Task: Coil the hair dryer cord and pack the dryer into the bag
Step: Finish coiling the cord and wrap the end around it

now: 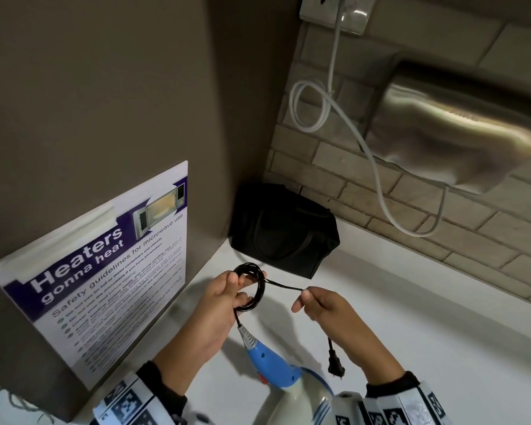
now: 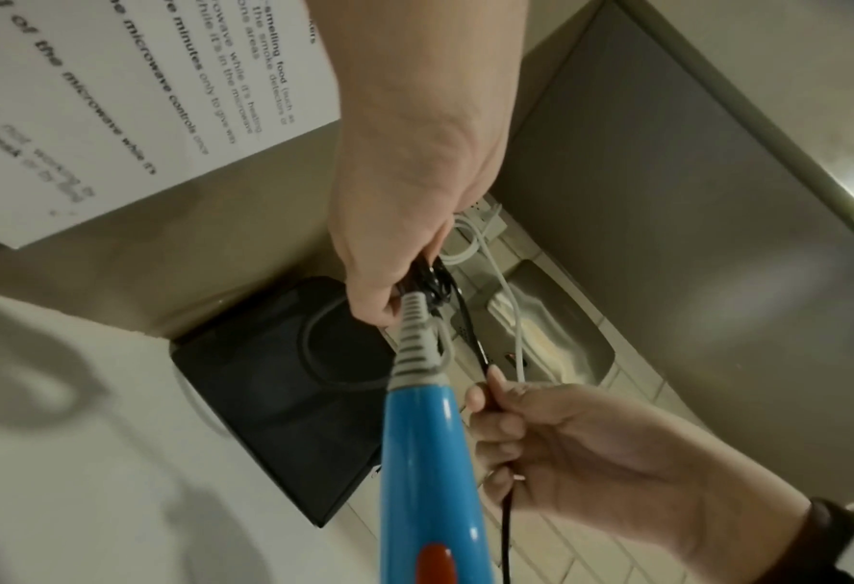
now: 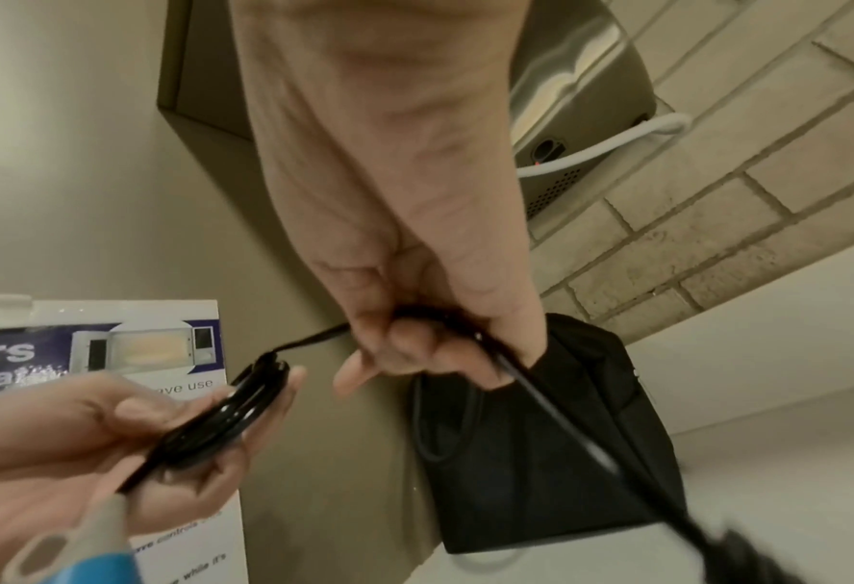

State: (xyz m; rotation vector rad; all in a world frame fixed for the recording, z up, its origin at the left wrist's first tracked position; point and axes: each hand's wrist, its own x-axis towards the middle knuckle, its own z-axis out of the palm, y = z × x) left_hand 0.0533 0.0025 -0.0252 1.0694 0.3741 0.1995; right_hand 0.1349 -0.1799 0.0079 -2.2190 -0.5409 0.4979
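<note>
My left hand (image 1: 227, 294) grips several loops of the black cord coil (image 1: 253, 285) above the white counter. The same coil (image 3: 215, 426) lies across that hand's fingers in the right wrist view. From the coil a short stretch of cord runs right to my right hand (image 1: 311, 300), which pinches it. The loose end with the black plug (image 1: 335, 366) hangs below that hand. The blue and cream hair dryer (image 1: 276, 372) hangs from the coil by its grey strain relief (image 2: 415, 340). The black bag (image 1: 284, 230) stands in the corner behind the hands.
A microwave safety poster (image 1: 105, 271) is taped to the brown panel at left. A steel hand dryer (image 1: 460, 127) is mounted on the brick wall at right, with its white cable (image 1: 331, 111) looping up to a wall socket (image 1: 334, 10). The white counter (image 1: 426, 302) stretches away rightward.
</note>
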